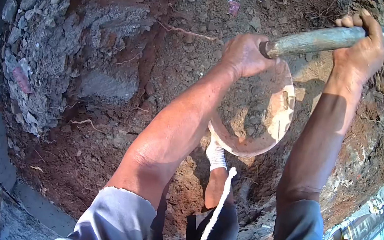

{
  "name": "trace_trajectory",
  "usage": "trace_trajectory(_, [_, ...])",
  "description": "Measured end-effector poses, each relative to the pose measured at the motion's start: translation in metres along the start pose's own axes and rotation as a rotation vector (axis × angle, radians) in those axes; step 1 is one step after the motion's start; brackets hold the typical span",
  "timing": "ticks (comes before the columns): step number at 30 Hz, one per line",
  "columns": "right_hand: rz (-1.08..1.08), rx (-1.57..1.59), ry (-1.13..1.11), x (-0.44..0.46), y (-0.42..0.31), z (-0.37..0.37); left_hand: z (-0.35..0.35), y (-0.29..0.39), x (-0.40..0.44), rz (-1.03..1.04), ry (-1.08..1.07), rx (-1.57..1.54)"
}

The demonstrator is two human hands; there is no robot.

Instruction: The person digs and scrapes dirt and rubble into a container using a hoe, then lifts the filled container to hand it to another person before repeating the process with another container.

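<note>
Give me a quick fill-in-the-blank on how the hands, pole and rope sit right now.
The hand at the visible end of the pole is the person's ____ one. In this view, the round rim shows ____ the two forearms. The rope hanging in front of the legs is coloured ____.

Missing words: left; between; white.

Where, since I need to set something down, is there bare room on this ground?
Brown soil lies bare between the large grey rock and left forearm, below a thin pale root. Crowded: around the pale round rim, with the left hand, right hand, thick grey-brown pole and white-covered foot nearby.
</note>
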State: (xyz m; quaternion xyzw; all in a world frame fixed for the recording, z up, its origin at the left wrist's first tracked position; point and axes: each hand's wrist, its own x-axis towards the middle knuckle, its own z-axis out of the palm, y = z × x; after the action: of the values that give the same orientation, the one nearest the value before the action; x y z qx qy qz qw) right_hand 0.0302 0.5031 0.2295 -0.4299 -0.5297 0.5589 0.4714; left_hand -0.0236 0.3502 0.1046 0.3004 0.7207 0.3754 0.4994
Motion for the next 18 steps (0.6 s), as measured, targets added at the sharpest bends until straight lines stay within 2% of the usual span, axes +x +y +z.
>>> trace_trajectory(1, [0.091, -0.086, 0.034, -0.021, 0.041, 0.020, -0.008, -0.035, -0.017, -0.156, -0.063, 0.001])
trace_trajectory(3, [0.453, -0.130, -0.015, -0.072, 0.128, 0.026, -0.005, -0.130, -0.086, -0.515, -0.070, -0.132])
trace_trajectory(4, [0.591, -0.177, -0.022, -0.090, 0.156, 0.025, 0.001, -0.161, -0.143, -0.562, -0.019, -0.180])
trace_trajectory(7, [1.027, -0.310, -0.101, -0.132, 0.211, 0.058, -0.017, -0.145, -0.174, -0.790, 0.007, -0.009])
trace_trajectory(9, [1.058, -0.291, -0.145, -0.111, 0.200, 0.052, -0.022, -0.090, -0.161, -0.851, -0.125, 0.070])
trace_trajectory(10, [1.081, -0.269, -0.173, -0.104, 0.189, 0.056, -0.019, -0.088, -0.167, -0.728, -0.062, 0.058])
trace_trajectory(11, [1.120, -0.263, -0.213, -0.099, 0.184, 0.058, -0.019, -0.083, -0.174, -0.699, -0.065, -0.017])
trace_trajectory(12, [1.151, -0.233, -0.248, -0.103, 0.191, 0.053, -0.013, -0.074, -0.191, -0.748, -0.029, -0.064])
trace_trajectory(13, [1.110, -0.359, -0.273, -0.122, 0.166, 0.057, -0.006, -0.064, -0.209, -0.801, -0.016, -0.103])
trace_trajectory(15, [1.134, -0.501, -0.209, -0.150, 0.163, 0.055, -0.007, -0.056, -0.226, -0.850, -0.085, -0.159])
trace_trajectory(16, [1.152, -0.475, -0.216, -0.150, 0.163, 0.049, -0.007, -0.058, -0.227, -0.864, -0.098, -0.185])
trace_trajectory(17, [1.163, -0.445, -0.226, -0.145, 0.165, 0.044, 0.001, -0.065, -0.229, -0.737, 0.004, -0.141])
trace_trajectory(18, [1.184, -0.411, -0.225, -0.144, 0.171, 0.038, 0.013, -0.077, -0.225, -0.748, 0.008, -0.098])
